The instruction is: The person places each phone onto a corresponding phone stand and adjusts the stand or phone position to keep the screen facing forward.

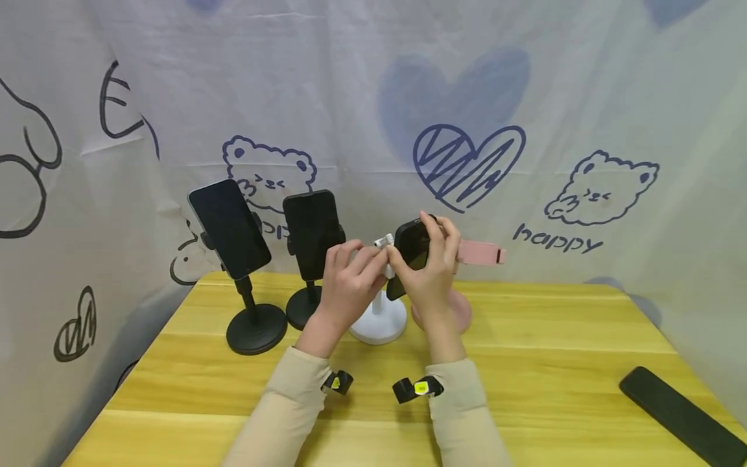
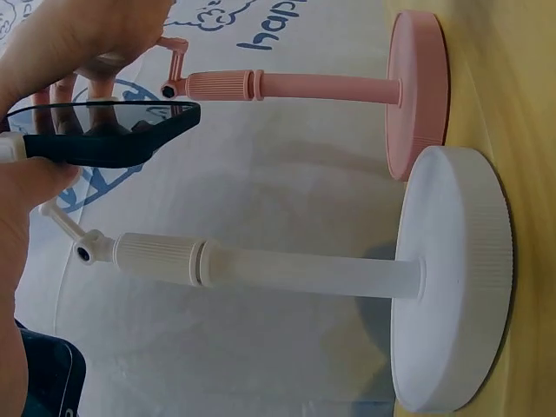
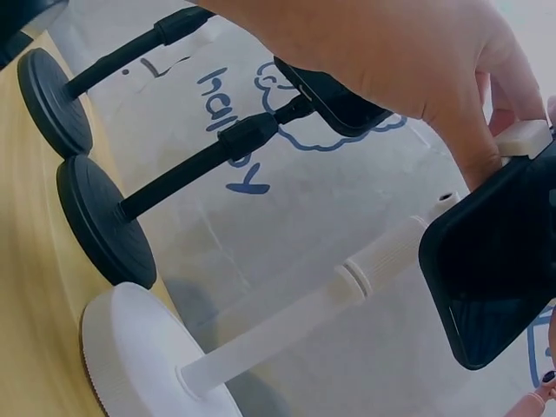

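Your left hand (image 1: 352, 283) pinches the white clamp (image 1: 383, 242) while your right hand (image 1: 430, 274) grips the phone (image 1: 414, 246). Its long axis leans steeply between them, left edge at the clamp.

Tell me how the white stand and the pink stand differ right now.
In the head view, the white stand is left of the pink stand. The left hand pinches the white stand's clamp at the edge of a phone; the visible part of the pink stand's holder bears none. Both have a round base.
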`<state>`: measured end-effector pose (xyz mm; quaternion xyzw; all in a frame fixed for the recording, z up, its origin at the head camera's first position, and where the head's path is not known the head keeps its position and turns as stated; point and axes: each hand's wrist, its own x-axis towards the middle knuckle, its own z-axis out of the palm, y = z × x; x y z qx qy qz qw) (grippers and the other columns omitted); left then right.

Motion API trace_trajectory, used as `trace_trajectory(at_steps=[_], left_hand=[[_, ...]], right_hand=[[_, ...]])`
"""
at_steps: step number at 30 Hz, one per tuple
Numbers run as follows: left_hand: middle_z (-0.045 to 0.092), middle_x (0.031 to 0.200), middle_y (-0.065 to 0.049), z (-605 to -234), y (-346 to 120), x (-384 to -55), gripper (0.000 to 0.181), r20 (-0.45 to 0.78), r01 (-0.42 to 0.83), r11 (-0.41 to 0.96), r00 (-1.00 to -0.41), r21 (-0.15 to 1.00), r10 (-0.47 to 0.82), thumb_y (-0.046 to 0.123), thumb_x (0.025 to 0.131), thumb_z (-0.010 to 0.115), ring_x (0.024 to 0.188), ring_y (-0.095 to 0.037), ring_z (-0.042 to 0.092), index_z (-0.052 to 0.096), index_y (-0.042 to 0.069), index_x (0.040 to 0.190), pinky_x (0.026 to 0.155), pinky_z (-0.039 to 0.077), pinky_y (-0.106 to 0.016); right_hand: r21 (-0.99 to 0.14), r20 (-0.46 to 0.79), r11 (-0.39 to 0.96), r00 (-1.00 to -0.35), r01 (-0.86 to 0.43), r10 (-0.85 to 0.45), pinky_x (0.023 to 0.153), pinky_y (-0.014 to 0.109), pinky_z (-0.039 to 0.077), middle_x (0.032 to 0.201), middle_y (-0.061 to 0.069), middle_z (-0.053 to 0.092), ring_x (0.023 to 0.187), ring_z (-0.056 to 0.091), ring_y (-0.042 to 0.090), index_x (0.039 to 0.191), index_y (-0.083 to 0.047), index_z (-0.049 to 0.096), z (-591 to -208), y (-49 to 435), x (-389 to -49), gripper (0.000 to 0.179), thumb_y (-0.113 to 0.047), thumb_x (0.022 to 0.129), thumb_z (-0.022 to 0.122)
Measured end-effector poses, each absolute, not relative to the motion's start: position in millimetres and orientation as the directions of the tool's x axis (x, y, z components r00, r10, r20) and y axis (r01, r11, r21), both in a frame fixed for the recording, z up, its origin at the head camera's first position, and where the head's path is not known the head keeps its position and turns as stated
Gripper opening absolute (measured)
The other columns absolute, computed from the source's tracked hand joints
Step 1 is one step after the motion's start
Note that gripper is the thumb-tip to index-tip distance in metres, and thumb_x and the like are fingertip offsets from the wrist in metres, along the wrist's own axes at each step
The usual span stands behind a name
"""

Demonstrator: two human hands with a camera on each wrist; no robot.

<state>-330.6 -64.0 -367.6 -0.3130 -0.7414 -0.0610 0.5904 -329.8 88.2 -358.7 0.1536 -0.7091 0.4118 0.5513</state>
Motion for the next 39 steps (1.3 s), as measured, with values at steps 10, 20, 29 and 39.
trace_trajectory(at_steps=[10, 20, 29, 39], left_hand=[[0.07, 0.098, -0.001, -368, -67, -333, 0.017, 0.918, 0.525, 0.814, -0.14, -0.249, 0.372, 0.021, 0.085, 0.074, 0.101, -0.024, 0.055, 0.074, 0.016, 0.101, 0.085, 0.043, -0.039], [0.067, 0.1, -0.001, -366, -72, -336, 0.019, 0.919, 0.521, 0.821, -0.157, -0.233, 0.36, 0.016, 0.081, 0.073, 0.103, -0.025, 0.053, 0.074, 0.018, 0.1, 0.086, 0.042, -0.04], [0.066, 0.101, -0.003, -366, -77, -337, 0.02, 0.917, 0.516, 0.832, -0.198, -0.201, 0.345, 0.022, 0.082, 0.075, 0.104, -0.026, 0.052, 0.074, 0.015, 0.101, 0.086, 0.041, -0.041], [0.066, 0.1, -0.004, -364, -78, -336, 0.025, 0.918, 0.524, 0.832, -0.212, -0.183, 0.335, 0.02, 0.078, 0.079, 0.103, -0.026, 0.052, 0.074, 0.015, 0.101, 0.086, 0.04, -0.042]], right_hand=[[-0.459, 0.882, 0.653, -0.4, -0.602, 0.251, 0.096, 0.053, 0.038, 0.131, 0.019, 0.045, 0.123, 0.042, 0.032, 0.138, -0.021, 0.051, -357, 82, -324, 0.068, -0.045, 0.079, 0.074], [-0.442, 0.892, 0.618, -0.389, -0.65, 0.229, 0.096, 0.05, 0.044, 0.131, 0.022, 0.04, 0.123, 0.042, 0.035, 0.136, -0.015, 0.05, -354, 75, -324, 0.066, -0.031, 0.079, 0.079], [-0.406, 0.91, 0.632, -0.356, -0.661, 0.212, 0.099, 0.051, 0.042, 0.129, 0.025, 0.041, 0.12, 0.042, 0.037, 0.136, -0.011, 0.049, -353, 69, -326, 0.069, -0.03, 0.078, 0.082], [-0.412, 0.906, 0.604, -0.379, -0.682, 0.19, 0.098, 0.051, 0.043, 0.131, 0.024, 0.04, 0.121, 0.042, 0.036, 0.137, -0.011, 0.049, -353, 70, -326, 0.071, -0.036, 0.079, 0.081]])
